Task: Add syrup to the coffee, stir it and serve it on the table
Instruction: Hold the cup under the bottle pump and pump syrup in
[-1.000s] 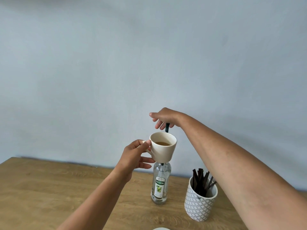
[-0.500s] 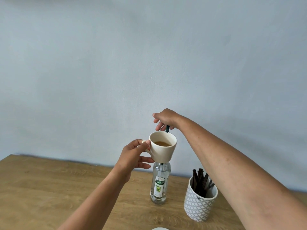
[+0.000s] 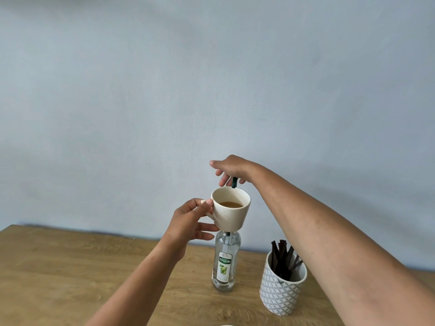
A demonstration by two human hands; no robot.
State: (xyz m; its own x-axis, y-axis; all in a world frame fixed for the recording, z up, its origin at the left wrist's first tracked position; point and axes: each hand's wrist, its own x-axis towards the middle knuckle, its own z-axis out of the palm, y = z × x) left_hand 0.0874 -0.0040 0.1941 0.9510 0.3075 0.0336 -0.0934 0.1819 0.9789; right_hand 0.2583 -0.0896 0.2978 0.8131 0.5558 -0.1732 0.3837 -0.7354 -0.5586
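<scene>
A cream coffee cup (image 3: 231, 211) with brown coffee in it is held in the air by its handle, with my left hand (image 3: 190, 220) gripping it. The cup hangs in front of the neck of a clear syrup bottle (image 3: 225, 262) that stands upright on the wooden table (image 3: 70, 267). My right hand (image 3: 229, 169) rests on top of the bottle's dark green pump (image 3: 234, 182), whose spout shows just above the cup's far rim. The bottle's neck is hidden behind the cup.
A white and grey patterned pot (image 3: 281, 289) with several dark stir sticks (image 3: 283, 257) stands to the right of the bottle, under my right forearm. A pale rim of something white peeks in at the bottom edge (image 3: 226, 325). A plain blue-grey wall is behind.
The cup and both hands hold almost the same pose; the view has shifted slightly, with the table sitting a little higher in the picture.
</scene>
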